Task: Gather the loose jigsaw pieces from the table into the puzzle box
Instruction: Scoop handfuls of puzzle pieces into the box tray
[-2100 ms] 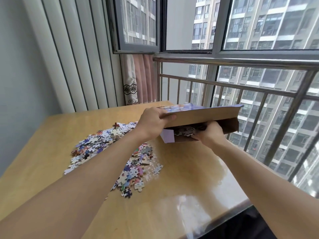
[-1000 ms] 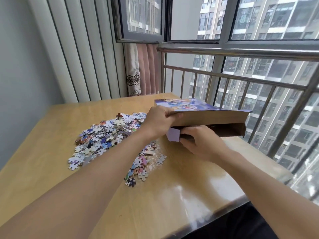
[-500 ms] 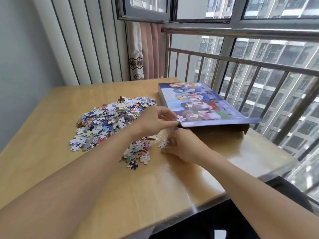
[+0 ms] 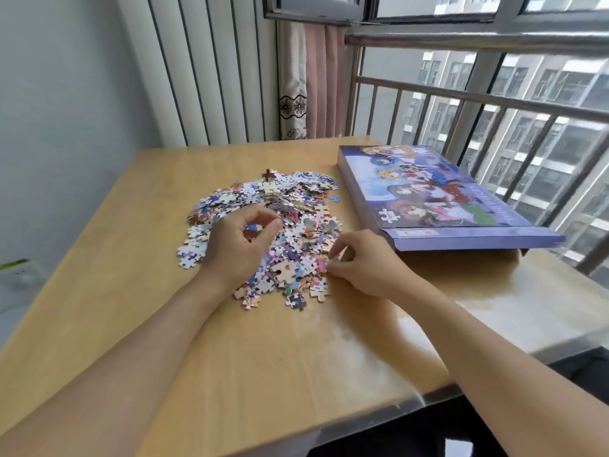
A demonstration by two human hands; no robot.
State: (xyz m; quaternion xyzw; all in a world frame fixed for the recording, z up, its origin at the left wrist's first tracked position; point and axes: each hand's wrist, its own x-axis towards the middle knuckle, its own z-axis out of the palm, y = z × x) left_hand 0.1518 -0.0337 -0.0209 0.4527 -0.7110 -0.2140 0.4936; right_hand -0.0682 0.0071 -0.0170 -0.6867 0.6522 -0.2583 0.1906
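A heap of loose jigsaw pieces (image 4: 290,206) lies in the middle of the wooden table (image 4: 257,364). The puzzle box (image 4: 428,196), purple with a cartoon picture on its lid, lies flat to the right of the heap, its near end towards me. My left hand (image 4: 237,245) hovers low over the heap's left part, thumb and fingers curled into a pinch on pieces. My right hand (image 4: 365,262) sits at the heap's right edge, between heap and box, with its curled fingertips pinching pieces there.
A metal railing (image 4: 494,100) and windows stand just behind the box on the right. A pink curtain (image 4: 319,80) and vertical blinds (image 4: 204,70) back the table. The table's front edge runs diagonally at lower right.
The box, held tilted with its end open, was lowered flat on the table and let go. Both hands then moved left onto the heap of pieces.
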